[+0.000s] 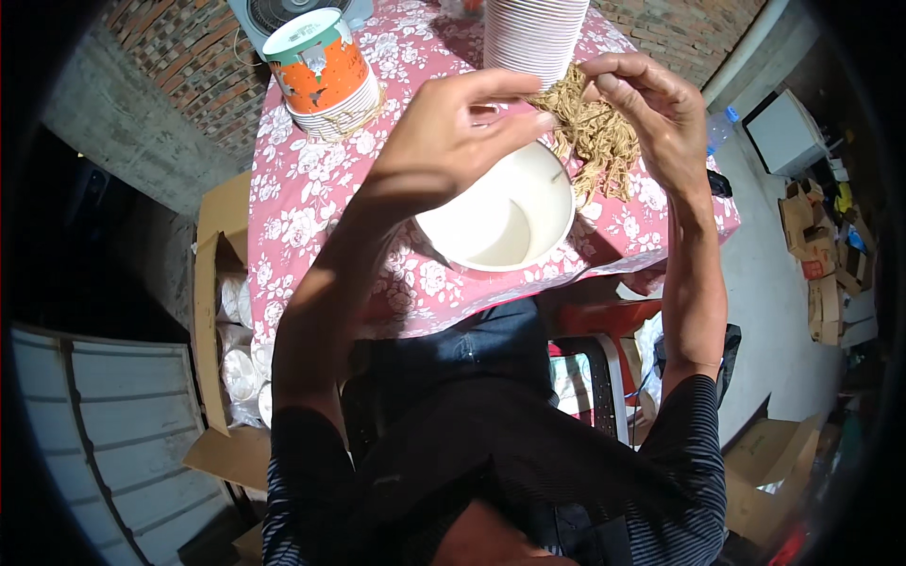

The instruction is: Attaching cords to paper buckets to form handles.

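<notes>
My left hand (453, 132) is raised over the table, its fingertips pinching the edge of a tangled bundle of tan straw-like strands (596, 141). My right hand (651, 108) grips the same bundle from the other side, fingers curled into it. Just below the hands, a white paper bowl (500, 226) lies tilted on its side on the floral pink tablecloth (311, 189), its open mouth facing me. The bundle hangs beside the bowl's upper right rim.
An orange-printed paper cup (316, 61) tops a stack of cups at the table's far left. A tall stack of white bowls (533, 33) stands at the back. A cardboard box with white lids (231, 321) sits on the floor left; more boxes (830, 274) lie right.
</notes>
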Action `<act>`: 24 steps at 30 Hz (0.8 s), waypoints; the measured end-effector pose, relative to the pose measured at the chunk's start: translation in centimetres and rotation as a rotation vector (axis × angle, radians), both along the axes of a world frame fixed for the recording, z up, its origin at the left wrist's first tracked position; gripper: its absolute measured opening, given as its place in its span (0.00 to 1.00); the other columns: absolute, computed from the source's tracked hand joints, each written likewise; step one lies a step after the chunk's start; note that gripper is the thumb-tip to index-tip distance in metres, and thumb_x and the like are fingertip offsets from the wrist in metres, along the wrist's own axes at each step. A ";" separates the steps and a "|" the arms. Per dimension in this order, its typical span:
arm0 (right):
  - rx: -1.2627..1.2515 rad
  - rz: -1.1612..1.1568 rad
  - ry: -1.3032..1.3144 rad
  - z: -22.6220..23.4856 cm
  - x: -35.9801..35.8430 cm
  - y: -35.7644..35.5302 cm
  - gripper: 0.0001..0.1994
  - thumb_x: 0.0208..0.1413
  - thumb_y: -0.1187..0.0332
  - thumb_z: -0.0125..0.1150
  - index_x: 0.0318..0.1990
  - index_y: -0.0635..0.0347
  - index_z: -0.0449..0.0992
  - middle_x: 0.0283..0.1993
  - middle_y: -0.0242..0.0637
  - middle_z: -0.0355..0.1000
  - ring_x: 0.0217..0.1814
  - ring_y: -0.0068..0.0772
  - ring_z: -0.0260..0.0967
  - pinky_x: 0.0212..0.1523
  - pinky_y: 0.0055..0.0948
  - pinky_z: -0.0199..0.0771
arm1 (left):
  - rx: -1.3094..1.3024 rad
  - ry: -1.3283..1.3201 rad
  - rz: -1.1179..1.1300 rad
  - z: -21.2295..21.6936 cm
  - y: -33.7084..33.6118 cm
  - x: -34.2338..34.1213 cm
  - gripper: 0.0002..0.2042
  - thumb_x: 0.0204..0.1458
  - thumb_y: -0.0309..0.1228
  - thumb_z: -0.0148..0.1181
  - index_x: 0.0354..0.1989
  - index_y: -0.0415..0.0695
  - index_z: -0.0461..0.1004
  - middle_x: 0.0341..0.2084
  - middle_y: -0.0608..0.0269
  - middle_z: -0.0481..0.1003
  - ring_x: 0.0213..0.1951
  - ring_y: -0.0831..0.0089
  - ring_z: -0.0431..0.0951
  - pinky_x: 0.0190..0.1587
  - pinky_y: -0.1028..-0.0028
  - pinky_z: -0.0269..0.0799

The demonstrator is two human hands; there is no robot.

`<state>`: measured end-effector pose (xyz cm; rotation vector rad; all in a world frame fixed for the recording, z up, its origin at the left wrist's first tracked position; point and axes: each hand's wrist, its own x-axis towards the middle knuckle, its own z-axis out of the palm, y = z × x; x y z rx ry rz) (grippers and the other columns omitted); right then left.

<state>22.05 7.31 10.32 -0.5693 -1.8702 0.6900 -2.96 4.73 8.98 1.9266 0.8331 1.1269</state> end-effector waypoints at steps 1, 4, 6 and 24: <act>0.004 0.002 -0.003 0.2 -0.4 0.0 0.10 0.68 0.78 0.59 0.52 0.68 0.82 0.44 0.37 0.82 0.46 0.25 0.79 0.52 0.26 0.80 | -0.093 -0.123 -0.138 0.4 0.7 0.7 0.21 0.65 0.36 0.63 0.60 0.33 0.76 0.50 0.49 0.82 0.52 0.68 0.83 0.57 0.72 0.78; -0.033 0.021 0.031 0.9 -0.9 0.3 0.10 0.68 0.76 0.61 0.53 0.68 0.82 0.44 0.36 0.82 0.46 0.24 0.79 0.51 0.25 0.80 | -0.159 -0.121 -0.132 0.6 1.9 2.1 0.19 0.64 0.35 0.65 0.55 0.32 0.78 0.44 0.52 0.84 0.47 0.72 0.84 0.52 0.75 0.79; 0.001 -0.020 0.013 1.1 -0.7 0.5 0.10 0.68 0.76 0.61 0.52 0.68 0.82 0.45 0.36 0.82 0.46 0.24 0.79 0.51 0.25 0.80 | -0.205 -0.155 -0.178 0.6 2.0 2.5 0.18 0.64 0.34 0.64 0.53 0.30 0.79 0.40 0.53 0.85 0.44 0.73 0.85 0.47 0.75 0.81; 0.005 -0.139 0.149 -0.5 1.7 2.7 0.11 0.69 0.76 0.60 0.54 0.68 0.82 0.49 0.37 0.81 0.49 0.26 0.79 0.55 0.26 0.79 | -0.588 -0.149 -0.239 -1.0 -1.1 -1.3 0.19 0.58 0.32 0.58 0.47 0.24 0.78 0.38 0.39 0.84 0.44 0.59 0.86 0.56 0.67 0.78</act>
